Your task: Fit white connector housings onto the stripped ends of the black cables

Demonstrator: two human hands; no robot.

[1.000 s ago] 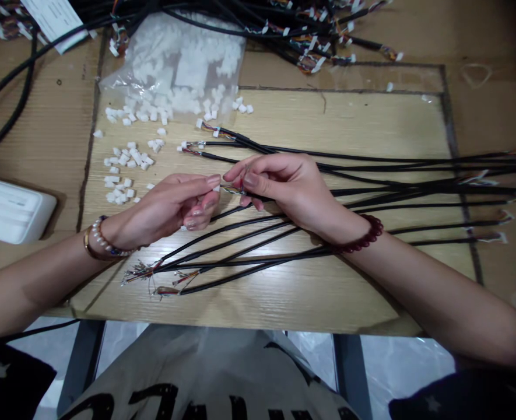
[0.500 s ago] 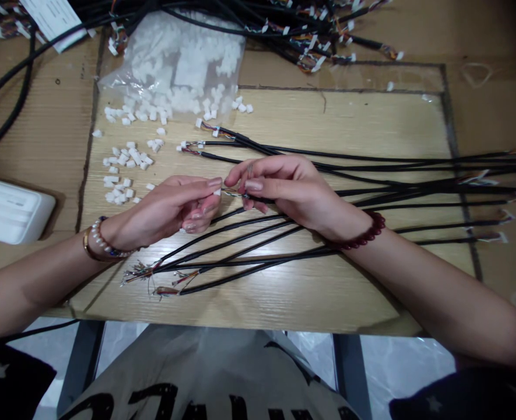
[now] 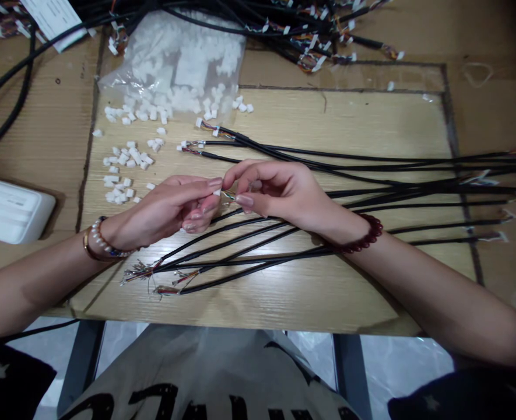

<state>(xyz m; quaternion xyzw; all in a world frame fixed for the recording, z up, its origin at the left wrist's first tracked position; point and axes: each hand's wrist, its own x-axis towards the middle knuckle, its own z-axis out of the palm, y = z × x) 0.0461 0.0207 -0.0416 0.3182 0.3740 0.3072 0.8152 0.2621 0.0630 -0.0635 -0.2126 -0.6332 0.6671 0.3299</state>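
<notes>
Small connector pinched at the meeting fingertips

A white connector [image 3: 217, 190] is pinched in the left hand [image 3: 170, 207] grip; fine wires [image 3: 229, 195] of a black cable [image 3: 284, 219] are clenched by the right hand [image 3: 279, 192], above the desk [image 3: 327, 291]. Wire ends should be kept straight and aligned.

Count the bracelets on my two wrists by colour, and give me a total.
White pearl bracelet, left wrist: 1
Gold bangle, left wrist: 1
Dark red bead bracelet, right wrist: 1
Total: 3
</notes>
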